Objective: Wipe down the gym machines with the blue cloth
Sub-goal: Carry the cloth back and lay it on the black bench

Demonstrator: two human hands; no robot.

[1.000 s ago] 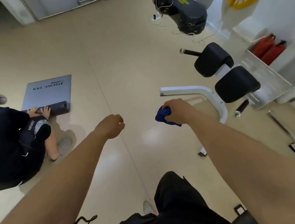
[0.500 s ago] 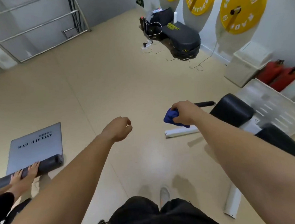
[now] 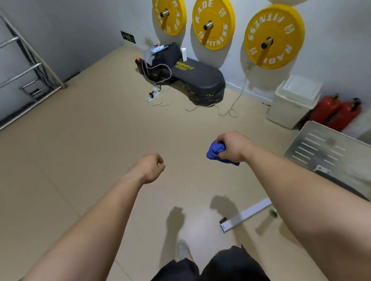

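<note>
Blue cloth (image 3: 215, 152) now over bare floor (image 3: 92, 158)

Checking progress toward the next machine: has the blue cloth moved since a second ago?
Yes. The blue cloth, held in the right hand, has gone forward past the white floor bar, toward the wall.

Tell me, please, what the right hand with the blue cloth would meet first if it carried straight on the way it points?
Nothing close: the right hand, gripping the blue cloth, points over bare floor toward the black padded bench. That would likely come first, though depth is unclear.
</note>
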